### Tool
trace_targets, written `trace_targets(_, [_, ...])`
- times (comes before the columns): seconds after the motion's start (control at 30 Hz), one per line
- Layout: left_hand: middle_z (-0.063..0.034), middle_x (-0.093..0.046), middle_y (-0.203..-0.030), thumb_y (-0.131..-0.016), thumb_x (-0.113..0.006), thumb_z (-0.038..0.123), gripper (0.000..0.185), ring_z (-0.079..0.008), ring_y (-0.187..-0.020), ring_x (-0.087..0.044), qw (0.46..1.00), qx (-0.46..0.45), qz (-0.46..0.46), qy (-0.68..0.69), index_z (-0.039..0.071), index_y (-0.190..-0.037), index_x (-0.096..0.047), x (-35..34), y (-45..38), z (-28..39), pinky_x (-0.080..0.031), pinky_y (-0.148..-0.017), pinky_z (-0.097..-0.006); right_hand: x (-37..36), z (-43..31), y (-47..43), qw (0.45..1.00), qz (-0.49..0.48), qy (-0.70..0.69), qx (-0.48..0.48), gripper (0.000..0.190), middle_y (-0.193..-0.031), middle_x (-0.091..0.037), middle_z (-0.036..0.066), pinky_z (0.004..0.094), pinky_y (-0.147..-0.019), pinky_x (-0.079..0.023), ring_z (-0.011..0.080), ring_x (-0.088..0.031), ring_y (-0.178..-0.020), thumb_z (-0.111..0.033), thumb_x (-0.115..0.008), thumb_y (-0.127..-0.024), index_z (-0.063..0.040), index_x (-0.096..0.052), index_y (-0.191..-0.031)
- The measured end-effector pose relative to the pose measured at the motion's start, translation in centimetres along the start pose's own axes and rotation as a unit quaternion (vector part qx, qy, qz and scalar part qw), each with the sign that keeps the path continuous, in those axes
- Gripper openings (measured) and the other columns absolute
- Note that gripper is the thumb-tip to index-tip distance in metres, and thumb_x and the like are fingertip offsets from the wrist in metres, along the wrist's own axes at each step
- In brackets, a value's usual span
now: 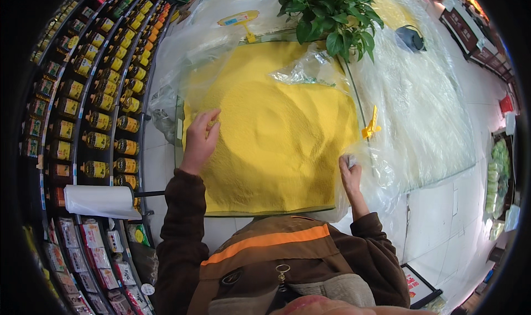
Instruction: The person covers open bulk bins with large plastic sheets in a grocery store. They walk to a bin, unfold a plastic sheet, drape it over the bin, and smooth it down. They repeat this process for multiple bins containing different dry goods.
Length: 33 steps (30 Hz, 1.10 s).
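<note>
A glass-sided bin before me holds fine yellow grain (265, 124), likely millet, with a shallow ring-shaped hollow in its surface. Over the bin's left side hovers my left hand (202, 139), empty, its fingers loosely bent and apart. My right hand (351, 178) grips a bunched part of clear plastic sheeting (379, 178) at the right front corner of the bin. More crumpled clear film (311, 68) lies on the grain towards the back. A yellow clip (371, 126) sits on the glass edge above my right hand.
Shelves of bottled oil (99, 122) rise at the left, with a white plastic bag roll (99, 201) jutting out. A leafy potted plant (332, 14) and a yellow sign holder (244, 22) stand behind. Film-covered bins (419, 107) on the right bear a grey watering-can-like vessel (410, 38).
</note>
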State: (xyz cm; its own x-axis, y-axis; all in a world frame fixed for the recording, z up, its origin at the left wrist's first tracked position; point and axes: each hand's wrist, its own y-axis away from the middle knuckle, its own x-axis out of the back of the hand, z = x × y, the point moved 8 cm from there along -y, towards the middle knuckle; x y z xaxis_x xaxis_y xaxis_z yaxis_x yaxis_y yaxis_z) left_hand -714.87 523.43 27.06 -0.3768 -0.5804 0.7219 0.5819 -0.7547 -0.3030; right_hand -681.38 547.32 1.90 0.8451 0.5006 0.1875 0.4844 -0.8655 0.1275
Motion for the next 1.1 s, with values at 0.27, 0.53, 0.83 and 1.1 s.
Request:
trace_targets(0.27, [-0.0112, -0.064, -0.101, -0.087, -0.059, 0.005, 0.024, -0.0175, -0.09, -0.062, 0.992, 0.04, -0.003, 0.124, -0.003, -0.109, -0.061, -6.6, -10.8, -6.6, -0.052, -0.071, -0.0283, -1.4, 6.8, 2.2, 0.974, -0.106, 0.181, -0.081, 0.026, -0.056, -0.046, 0.002, 0.034, -0.049, -0.036, 0.0107, -0.045, -0.054, -0.019, -0.061, -0.088, -0.001, -0.056, -0.07])
trace_targets(0.53, [-0.0083, -0.065, -0.103, -0.089, -0.062, 0.014, 0.028, -0.0135, -0.09, -0.062, 0.961, 0.172, -0.053, 0.21, -0.002, -0.112, -0.062, -16.6, -26.1, -23.2, -0.05, -0.074, -0.0247, 1.3, 9.4, 7.9, 0.972, -0.099, 0.209, -0.05, 0.013, -0.07, -0.058, 0.009, 0.0338, -0.055, -0.043, 0.0207, -0.056, -0.064, -0.009, -0.059, -0.088, 0.001, -0.06, -0.079])
trace_targets(0.83, [-0.0206, -0.063, -0.101, -0.07, -0.069, 0.016, 0.057, -0.036, -0.087, -0.059, 0.991, 0.089, 0.067, -0.078, 0.001, -0.123, -0.053, -20.8, -37.6, -32.4, -0.048, -0.078, -0.0424, 1.4, 6.5, 8.3, 0.954, 0.044, 0.295, -0.038, 0.023, -0.064, -0.063, 0.015, 0.0401, -0.048, -0.045, 0.0323, -0.058, -0.051, -0.027, -0.065, -0.084, -0.005, -0.066, -0.083])
trace_targets(1.1, [-0.0193, -0.058, -0.108, -0.069, -0.072, 0.008, 0.057, -0.0346, -0.094, -0.06, 0.988, 0.069, 0.103, 0.087, 0.004, -0.121, -0.049, -22.6, -40.6, -34.5, -0.05, -0.08, -0.0403, 1.6, 7.5, 8.8, 0.946, -0.015, 0.268, -0.18, 0.016, -0.082, -0.068, 0.014, 0.036, -0.064, -0.052, 0.029, -0.066, -0.07, -0.012, -0.068, -0.079, -0.004, -0.067, -0.093])
